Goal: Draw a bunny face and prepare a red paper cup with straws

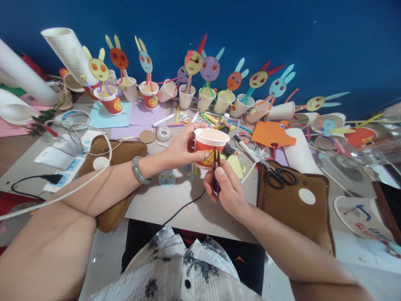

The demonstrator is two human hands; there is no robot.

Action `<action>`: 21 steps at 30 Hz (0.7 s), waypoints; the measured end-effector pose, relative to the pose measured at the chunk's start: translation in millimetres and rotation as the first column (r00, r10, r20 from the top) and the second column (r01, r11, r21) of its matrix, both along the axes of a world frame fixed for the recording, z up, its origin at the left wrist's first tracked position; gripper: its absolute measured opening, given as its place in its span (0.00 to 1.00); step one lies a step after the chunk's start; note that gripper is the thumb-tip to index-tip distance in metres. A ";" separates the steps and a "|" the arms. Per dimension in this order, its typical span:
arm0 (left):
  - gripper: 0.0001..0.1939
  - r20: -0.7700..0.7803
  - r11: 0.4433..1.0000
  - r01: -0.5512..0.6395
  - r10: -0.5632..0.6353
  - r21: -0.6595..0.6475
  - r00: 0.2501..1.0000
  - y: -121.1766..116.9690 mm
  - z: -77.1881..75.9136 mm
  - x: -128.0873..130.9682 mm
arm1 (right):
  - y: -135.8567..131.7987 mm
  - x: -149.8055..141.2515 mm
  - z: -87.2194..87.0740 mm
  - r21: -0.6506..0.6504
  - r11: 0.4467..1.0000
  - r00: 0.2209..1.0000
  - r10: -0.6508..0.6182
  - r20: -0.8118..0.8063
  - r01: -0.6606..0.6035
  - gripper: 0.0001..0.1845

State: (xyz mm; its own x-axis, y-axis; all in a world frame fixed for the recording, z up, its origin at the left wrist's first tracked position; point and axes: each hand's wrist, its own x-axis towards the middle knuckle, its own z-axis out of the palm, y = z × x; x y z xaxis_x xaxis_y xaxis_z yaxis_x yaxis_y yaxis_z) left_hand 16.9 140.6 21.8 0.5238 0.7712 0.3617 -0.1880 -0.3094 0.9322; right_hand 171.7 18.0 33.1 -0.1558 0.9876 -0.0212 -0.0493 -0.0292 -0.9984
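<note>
My left hand [183, 146] is wrapped round a red and white paper cup [200, 147] with a yellow print, held upright over the table. In my right hand [228, 186] is a small pair of scissors [216, 159], dark-bladed with a purple grip. Its blades point up in front of the cup's side, slightly apart; whether they touch the cup I cannot tell. Below the cup lie a blue paper face disc [167, 178] and a small round tag [189, 177] reading "Hi".
Several cups with paper rabbit figures, such as a purple one [210, 69], line the blue wall. Black scissors [280, 177] rest on a brown pouch [294, 209]. A white cable [111, 146] crosses the left side. Markers and scraps lie behind the hands.
</note>
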 end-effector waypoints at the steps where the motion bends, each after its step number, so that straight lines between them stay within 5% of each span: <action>1: 0.35 0.002 1.000 0.001 -0.001 0.005 1.000 -0.1 -0.3 0.7 | 0.0 0.1 0.2 -0.001 1.000 1.000 -0.001 -0.004 0.001 0.21; 21: 0.35 -0.003 0.999 0.041 -0.041 0.010 0.999 4.9 -0.4 -3.7 | -0.7 1.3 -2.6 -0.002 1.000 1.000 0.029 -0.009 -0.029 0.22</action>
